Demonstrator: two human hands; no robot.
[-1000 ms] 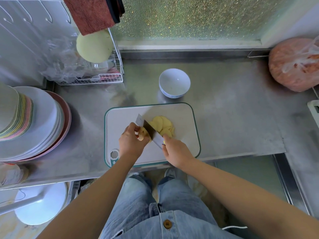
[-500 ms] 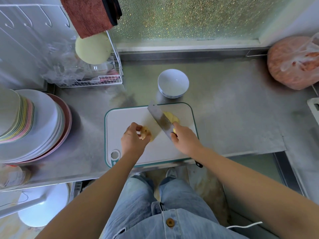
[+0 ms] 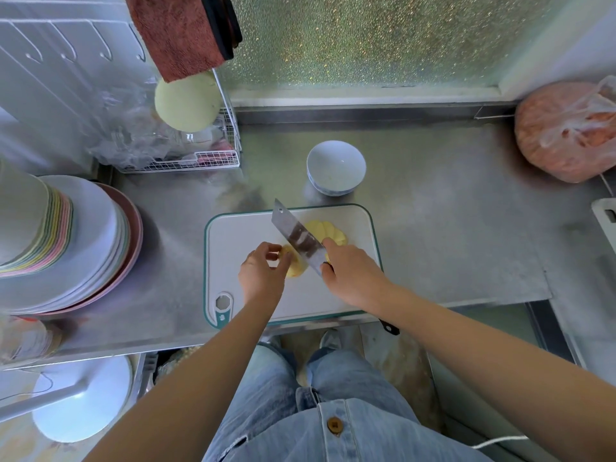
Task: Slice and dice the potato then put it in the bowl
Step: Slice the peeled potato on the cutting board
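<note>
On the white cutting board (image 3: 240, 235) with a green rim, my left hand (image 3: 261, 273) pinches the remaining potato end piece (image 3: 295, 266). My right hand (image 3: 353, 271) grips the handle of a cleaver (image 3: 298, 238), whose flat blade lies tilted between the end piece and a fan of yellow potato slices (image 3: 328, 231). The slices lie on the board's far right part, half hidden by the blade. An empty white bowl (image 3: 336, 167) stands on the steel counter just beyond the board.
A tall stack of plates (image 3: 66, 241) fills the counter's left. A wire rack (image 3: 186, 158) with plastic bags stands at the back left, under a hanging red cloth (image 3: 181, 35). A bagged orange bundle (image 3: 566, 131) sits at the far right. The counter edge runs just below the board.
The cleaver left the cut beside my left hand, swung right over the slices, and now lies tilted back toward the end piece. My left hand stayed on the piece.
</note>
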